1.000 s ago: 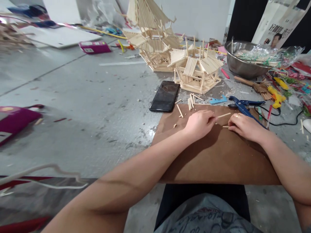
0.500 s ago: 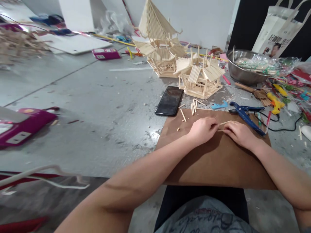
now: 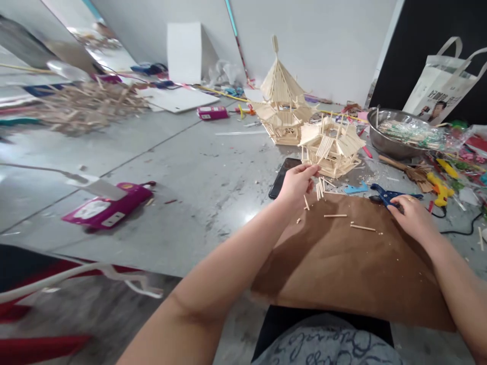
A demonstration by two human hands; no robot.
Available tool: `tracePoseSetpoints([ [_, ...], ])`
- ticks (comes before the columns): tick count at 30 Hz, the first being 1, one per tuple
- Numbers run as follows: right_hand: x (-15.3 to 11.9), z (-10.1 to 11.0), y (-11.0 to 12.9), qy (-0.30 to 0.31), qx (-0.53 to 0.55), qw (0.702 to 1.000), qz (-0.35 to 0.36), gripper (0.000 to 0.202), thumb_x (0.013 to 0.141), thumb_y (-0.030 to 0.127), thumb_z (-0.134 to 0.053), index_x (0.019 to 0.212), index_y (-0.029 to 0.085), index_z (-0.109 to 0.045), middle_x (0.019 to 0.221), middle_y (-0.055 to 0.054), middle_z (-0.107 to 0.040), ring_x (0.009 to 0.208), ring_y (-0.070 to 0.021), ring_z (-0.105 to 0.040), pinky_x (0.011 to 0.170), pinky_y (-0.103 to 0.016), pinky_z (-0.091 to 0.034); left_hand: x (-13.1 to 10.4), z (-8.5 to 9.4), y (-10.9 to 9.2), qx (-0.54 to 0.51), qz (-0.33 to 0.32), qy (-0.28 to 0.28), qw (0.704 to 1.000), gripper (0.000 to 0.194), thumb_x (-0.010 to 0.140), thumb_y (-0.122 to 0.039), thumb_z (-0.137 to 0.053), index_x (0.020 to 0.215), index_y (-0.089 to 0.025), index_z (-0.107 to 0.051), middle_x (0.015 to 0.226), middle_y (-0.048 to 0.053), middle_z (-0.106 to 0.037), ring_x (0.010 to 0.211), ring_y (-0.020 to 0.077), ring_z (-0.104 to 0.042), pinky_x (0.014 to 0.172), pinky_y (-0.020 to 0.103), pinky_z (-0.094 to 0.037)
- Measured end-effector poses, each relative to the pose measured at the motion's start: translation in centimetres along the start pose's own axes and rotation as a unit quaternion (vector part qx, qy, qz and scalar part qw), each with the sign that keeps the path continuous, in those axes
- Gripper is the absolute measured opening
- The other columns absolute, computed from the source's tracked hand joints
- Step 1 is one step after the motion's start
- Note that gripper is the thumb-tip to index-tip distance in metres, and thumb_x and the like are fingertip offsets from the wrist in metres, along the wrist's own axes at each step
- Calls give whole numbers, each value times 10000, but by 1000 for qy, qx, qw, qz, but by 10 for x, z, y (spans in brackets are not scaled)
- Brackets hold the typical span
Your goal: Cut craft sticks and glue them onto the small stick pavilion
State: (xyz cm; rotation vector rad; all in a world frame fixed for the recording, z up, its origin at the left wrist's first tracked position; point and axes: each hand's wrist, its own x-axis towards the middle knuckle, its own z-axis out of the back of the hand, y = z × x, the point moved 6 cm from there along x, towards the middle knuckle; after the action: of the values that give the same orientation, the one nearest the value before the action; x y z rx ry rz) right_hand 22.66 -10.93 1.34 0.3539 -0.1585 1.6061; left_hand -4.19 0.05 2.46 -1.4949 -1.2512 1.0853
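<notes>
My left hand [image 3: 300,181] is closed in a pinch in front of the smaller stick pavilion [image 3: 330,147]. A thin pale wooden stick [image 3: 321,161] seems to show at its fingertips, partly lost against the model. My right hand [image 3: 411,215] has its fingers around a handle of the blue pliers-like cutter [image 3: 385,194], at the right of the brown mat [image 3: 353,268]. Two short wooden sticks lie on the mat, one cut stick [image 3: 335,216] left of another stick [image 3: 362,227]. Several more short sticks [image 3: 320,190] rest beside my left hand.
Behind stands a taller stick pagoda [image 3: 282,119]. A black phone [image 3: 280,181] lies partly behind my left hand. Rightward are a light blue plastic piece [image 3: 356,189], a yellow glue gun [image 3: 440,190] and a steel bowl [image 3: 391,144]. A purple power strip [image 3: 114,210] sits at left.
My hands have parted. The left moved up and left toward the smaller pavilion; the right moved right onto the cutter. Two sticks now lie on the mat. The view shifted left.
</notes>
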Motion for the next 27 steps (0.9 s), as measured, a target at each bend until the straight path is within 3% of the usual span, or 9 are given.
tracePoseSetpoints([
  [4,0,-7,-15,31,-32,999,-23,289,806,372,-423,899,153,-587,930,-104,-615,889,-249,-560,762,-383,-436,27,17,4,-14,7,-48,999,154,609,-266,-597,667,-130,-551,549,-42,-497,303,11,-306,313,181,-170],
  [10,-3,-15,-22,31,-51,998,-16,334,803,411,-410,928,148,-572,946,-118,-608,893,-260,-561,762,-389,-433,50,14,10,12,20,-39,999,159,612,-256,-585,689,-118,-574,543,-44,-480,287,10,-305,309,179,-162],
  [18,-2,-20,-26,37,-61,997,-4,392,787,457,-426,1002,152,-544,1013,-130,-588,955,-273,-548,794,-404,-433,62,16,10,52,20,-39,998,148,638,-263,-567,661,-117,-575,512,-48,-464,277,10,-272,310,194,-131],
  [23,-4,-21,-31,39,-56,998,-10,427,785,478,-427,1017,141,-545,1024,-142,-579,966,-272,-550,807,-408,-437,67,15,11,66,36,-10,997,174,667,-301,-574,647,-129,-567,508,-38,-493,280,17,-280,315,198,-130],
  [27,-7,-22,-35,52,-53,997,1,455,780,506,-428,1027,140,-541,1053,-151,-569,989,-276,-540,820,-415,-435,71,12,16,67,53,22,996,230,671,-327,-600,568,-133,-533,438,-50,-434,274,15,-263,316,189,-129],
])
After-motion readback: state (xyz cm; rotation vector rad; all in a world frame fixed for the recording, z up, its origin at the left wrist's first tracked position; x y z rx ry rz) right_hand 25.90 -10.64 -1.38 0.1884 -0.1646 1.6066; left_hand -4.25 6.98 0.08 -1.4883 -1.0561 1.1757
